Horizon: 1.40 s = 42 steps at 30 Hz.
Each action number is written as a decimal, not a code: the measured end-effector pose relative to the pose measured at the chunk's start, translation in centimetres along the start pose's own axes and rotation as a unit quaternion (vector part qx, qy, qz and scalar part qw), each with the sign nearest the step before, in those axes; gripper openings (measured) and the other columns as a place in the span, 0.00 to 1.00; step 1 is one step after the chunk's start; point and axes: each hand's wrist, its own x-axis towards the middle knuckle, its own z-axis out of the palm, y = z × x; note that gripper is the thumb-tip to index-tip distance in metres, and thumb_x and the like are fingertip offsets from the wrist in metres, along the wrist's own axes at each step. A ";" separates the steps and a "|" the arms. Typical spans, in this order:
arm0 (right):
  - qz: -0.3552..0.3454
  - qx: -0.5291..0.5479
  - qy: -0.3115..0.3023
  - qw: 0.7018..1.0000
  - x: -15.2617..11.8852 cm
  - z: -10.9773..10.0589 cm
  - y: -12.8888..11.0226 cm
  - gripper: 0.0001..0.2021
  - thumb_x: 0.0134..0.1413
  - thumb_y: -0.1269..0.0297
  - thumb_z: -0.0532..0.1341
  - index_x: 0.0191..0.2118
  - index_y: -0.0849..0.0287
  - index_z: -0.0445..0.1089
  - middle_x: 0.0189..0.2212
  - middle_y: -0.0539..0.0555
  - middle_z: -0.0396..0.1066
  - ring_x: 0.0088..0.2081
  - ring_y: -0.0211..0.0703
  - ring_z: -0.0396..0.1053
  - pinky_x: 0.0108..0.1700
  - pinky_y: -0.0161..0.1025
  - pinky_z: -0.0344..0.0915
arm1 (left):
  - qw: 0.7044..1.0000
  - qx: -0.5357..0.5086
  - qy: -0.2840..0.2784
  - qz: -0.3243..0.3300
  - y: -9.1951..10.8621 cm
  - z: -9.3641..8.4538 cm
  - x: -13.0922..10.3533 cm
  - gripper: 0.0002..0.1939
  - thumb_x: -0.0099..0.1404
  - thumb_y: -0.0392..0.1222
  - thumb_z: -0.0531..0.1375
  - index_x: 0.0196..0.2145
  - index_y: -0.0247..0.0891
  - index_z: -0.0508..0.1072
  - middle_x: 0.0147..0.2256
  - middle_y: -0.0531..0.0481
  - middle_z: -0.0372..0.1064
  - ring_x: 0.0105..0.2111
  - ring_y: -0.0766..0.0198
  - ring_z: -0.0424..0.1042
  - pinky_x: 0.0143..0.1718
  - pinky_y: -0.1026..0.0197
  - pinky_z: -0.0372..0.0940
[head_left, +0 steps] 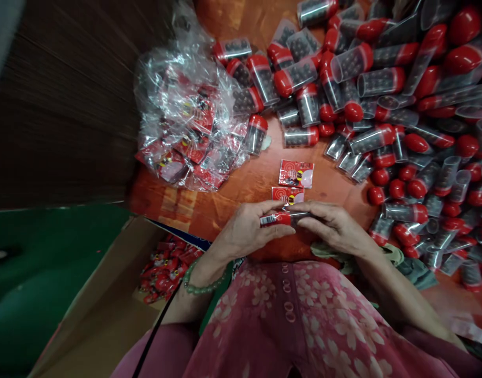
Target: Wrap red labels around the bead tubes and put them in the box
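Both my hands meet over the table's near edge around a small clear tube (298,215) with dark contents. A red printed wrapper (272,219) with a barcode shows at its left end; whether it is around the tube is hard to tell. My left hand (244,228) pinches the red end between thumb and fingers. My right hand (335,223) grips the dark end, its fingers closed and covering part of it. Just beyond the fingertips lies a flat red printed wrapper (286,194), and a second flat wrapper (296,174) lies slightly farther away.
Many red-capped clear tubes (376,137) of dark balls are heaped across the right and back. At left sits a crumpled clear plastic bag (185,100) of red wrappers. Below the left edge, a cardboard box (103,294) holds red packed pieces (168,268). Cloth (417,273) lies by my right forearm.
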 end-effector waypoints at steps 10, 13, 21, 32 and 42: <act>0.079 0.224 0.100 0.966 1.6 3.3 -0.5 0.24 0.66 0.49 0.57 0.60 0.59 0.64 0.31 0.50 0.72 0.29 0.36 0.71 0.35 0.35 0.71 | 0.925 -0.328 0.157 0.108 -1.8 3.3 -0.5 0.35 0.60 0.58 0.67 0.60 0.41 0.66 0.62 0.34 0.65 0.60 0.49 0.70 0.55 0.50 0.71; 0.074 0.267 0.097 0.956 1.8 3.7 -0.9 0.27 0.63 0.51 0.62 0.62 0.55 0.59 0.45 0.56 0.74 0.38 0.37 0.74 0.41 0.37 0.73 | 0.926 -0.319 0.197 0.044 -1.4 3.4 0.2 0.30 0.64 0.56 0.64 0.58 0.38 0.68 0.55 0.36 0.73 0.56 0.50 0.73 0.53 0.51 0.73; 0.110 0.314 0.163 0.929 1.6 3.9 0.5 0.18 0.56 0.52 0.68 0.45 0.59 0.71 0.29 0.53 0.79 0.30 0.39 0.78 0.35 0.36 0.76 | 0.921 -0.317 0.224 0.021 -1.1 3.8 1.4 0.29 0.61 0.62 0.65 0.50 0.38 0.72 0.49 0.39 0.77 0.48 0.53 0.78 0.43 0.54 0.76; 0.049 0.295 0.226 0.927 2.3 5.2 -0.4 0.12 0.58 0.57 0.68 0.45 0.54 0.72 0.36 0.50 0.78 0.34 0.36 0.78 0.41 0.35 0.78 | 0.931 -0.280 0.221 0.073 -0.7 3.0 1.8 0.31 0.59 0.70 0.61 0.47 0.41 0.70 0.43 0.41 0.79 0.48 0.49 0.78 0.40 0.49 0.77; 0.012 0.288 0.270 0.919 2.1 5.7 -1.4 0.11 0.58 0.62 0.69 0.46 0.53 0.72 0.35 0.49 0.78 0.32 0.35 0.77 0.39 0.32 0.77 | 0.927 -0.342 0.138 0.074 -0.6 4.4 1.4 0.23 0.65 0.60 0.62 0.44 0.36 0.77 0.48 0.41 0.77 0.48 0.53 0.77 0.40 0.59 0.73</act>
